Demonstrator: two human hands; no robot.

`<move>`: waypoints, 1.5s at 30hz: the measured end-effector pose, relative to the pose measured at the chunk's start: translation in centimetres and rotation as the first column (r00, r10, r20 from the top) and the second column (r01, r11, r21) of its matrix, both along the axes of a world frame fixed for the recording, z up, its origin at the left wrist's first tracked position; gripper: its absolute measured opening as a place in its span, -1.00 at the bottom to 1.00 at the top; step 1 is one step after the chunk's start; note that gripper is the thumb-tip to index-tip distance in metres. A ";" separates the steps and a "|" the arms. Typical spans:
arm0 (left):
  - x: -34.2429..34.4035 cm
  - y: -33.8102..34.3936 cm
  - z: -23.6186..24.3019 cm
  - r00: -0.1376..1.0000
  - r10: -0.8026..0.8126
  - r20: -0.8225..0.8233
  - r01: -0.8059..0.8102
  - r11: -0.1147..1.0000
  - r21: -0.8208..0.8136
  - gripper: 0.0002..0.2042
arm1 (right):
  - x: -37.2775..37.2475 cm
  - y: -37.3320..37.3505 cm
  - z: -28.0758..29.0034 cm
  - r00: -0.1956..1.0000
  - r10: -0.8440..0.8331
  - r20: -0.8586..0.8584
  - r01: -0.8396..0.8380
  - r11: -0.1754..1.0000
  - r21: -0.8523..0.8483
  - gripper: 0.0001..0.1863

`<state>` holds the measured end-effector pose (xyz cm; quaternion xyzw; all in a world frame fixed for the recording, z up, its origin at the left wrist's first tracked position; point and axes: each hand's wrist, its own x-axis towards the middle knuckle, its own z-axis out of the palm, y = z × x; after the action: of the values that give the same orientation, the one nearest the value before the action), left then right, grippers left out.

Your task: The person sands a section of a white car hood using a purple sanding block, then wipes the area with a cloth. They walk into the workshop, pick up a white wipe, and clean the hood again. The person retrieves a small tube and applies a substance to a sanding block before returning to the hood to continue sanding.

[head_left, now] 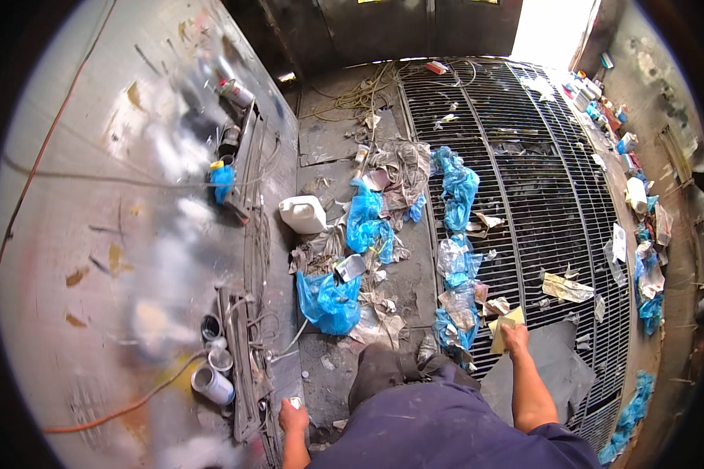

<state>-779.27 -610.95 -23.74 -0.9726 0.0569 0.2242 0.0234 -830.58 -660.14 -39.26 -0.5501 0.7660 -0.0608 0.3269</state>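
Blue work trousers [446, 430] fill bottom of view. Left hand [293, 417] is clenched on a small white object [296, 403] by the metal rail [246, 367] along the wall. Right hand [515, 338] pinches a yellow sheet [502, 324] over the floor grate [524, 180]. White jug [303, 213] and blue plastic bags [328, 301] lie well ahead.

we stand on a dirty concrete floor [328, 148] beside a metal floor grate [540, 195] filling the frame's right. blue plastic bags [330, 301], a white jug [303, 213], crumpled paper scraps [567, 288] and yellow cable [356, 98] at top centre lie scattered across them.
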 end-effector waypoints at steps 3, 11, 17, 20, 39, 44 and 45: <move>1.5 -3.4 -2.4 0.994 0.007 -0.107 -0.002 0.999 0.050 -0.46 | 2.4 -4.2 0.8 0.983 -0.055 0.176 0.042 0.996 0.081 -0.54; 10.0 -22.1 -9.6 0.821 0.303 -0.483 -0.440 0.876 -0.197 -0.51 | 6.1 -11.5 -0.1 0.956 -0.291 -0.031 0.284 0.894 0.347 -0.58; 24.7 -44.3 -14.5 0.704 0.264 -0.659 -0.650 0.614 -0.448 -0.72 | 13.2 -22.0 4.4 0.925 -0.283 -0.253 0.334 0.924 0.188 -0.49; 34.8 -56.7 -12.8 0.839 0.071 -0.539 -0.410 0.733 -0.542 -0.76 | 19.2 -32.5 4.2 0.921 -0.389 -0.021 0.387 0.906 0.170 -0.51; 52.9 -90.4 -6.2 0.881 0.353 -0.315 -0.417 0.894 -0.165 -0.62 | 62.3 -104.7 0.8 0.949 0.259 -0.182 -0.256 0.966 0.041 -0.47; 55.4 -97.8 -6.9 0.804 0.471 -0.363 -0.582 0.748 -0.319 -0.58 | 78.3 -121.5 4.4 0.934 0.321 0.158 -0.311 0.947 -0.084 -0.62; 56.8 -99.4 -8.1 0.758 0.509 -0.408 -0.635 0.719 -0.282 -0.57 | 81.5 -123.7 4.4 0.925 0.362 0.112 -0.355 0.931 -0.079 -0.63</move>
<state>-722.47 -710.34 -31.86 -0.8780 -0.2021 0.3488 -0.2582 -749.07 -783.84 -34.86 -0.6852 0.6286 -0.0559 0.3637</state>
